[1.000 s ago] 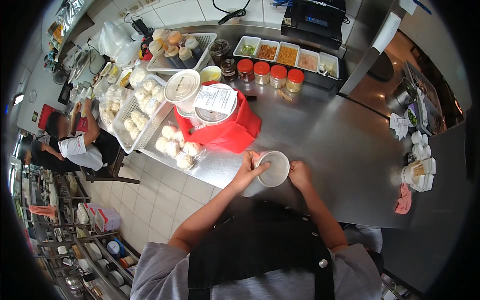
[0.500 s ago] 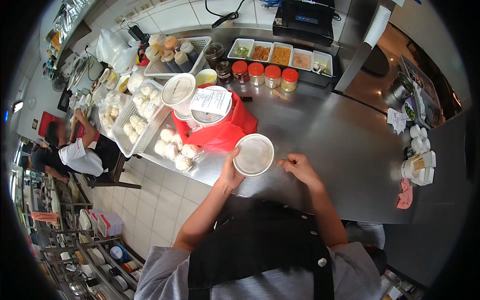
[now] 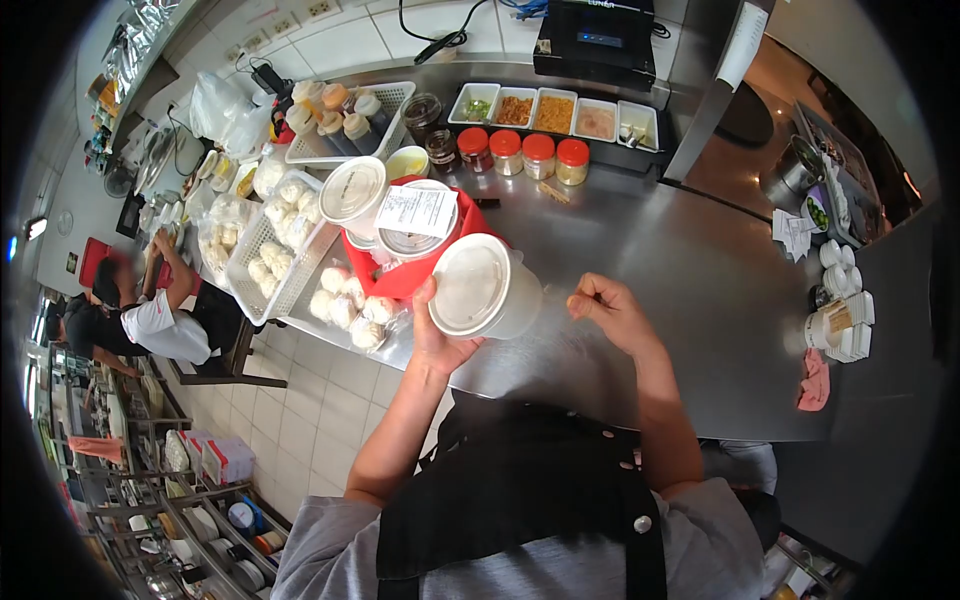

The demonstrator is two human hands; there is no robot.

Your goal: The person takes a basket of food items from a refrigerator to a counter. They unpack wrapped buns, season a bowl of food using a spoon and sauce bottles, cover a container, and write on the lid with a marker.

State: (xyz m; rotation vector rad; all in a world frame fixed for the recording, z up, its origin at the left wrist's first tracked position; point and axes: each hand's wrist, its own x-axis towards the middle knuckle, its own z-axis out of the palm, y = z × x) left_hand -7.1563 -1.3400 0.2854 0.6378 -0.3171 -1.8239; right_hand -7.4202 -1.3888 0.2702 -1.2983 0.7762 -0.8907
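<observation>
My left hand (image 3: 440, 338) grips a round, translucent plastic container (image 3: 515, 300) with a white lid, tilted above the steel counter's front edge. To the right of it, apart from the container, my right hand (image 3: 612, 312) is closed with its fingers curled in; what they hold, if anything, is too small to make out. Just behind the container lies a red bag (image 3: 385, 283), open around more lidded containers. A printed receipt (image 3: 418, 210) rests on one of their lids (image 3: 440, 243), and another lidded container (image 3: 352, 190) stands beside it.
Bagged white dough balls (image 3: 352, 308) and a white basket (image 3: 250, 300) of them are at left. Behind stand squeeze bottles (image 3: 360, 130), red-lidded jars (image 3: 538, 155) and topping trays (image 3: 553, 110). A pink cloth (image 3: 814, 380) lies right. Two people (image 3: 165, 320) are at far left.
My left hand has raised the container and tipped it, so its side now shows. My right hand has shifted slightly right and stays closed.
</observation>
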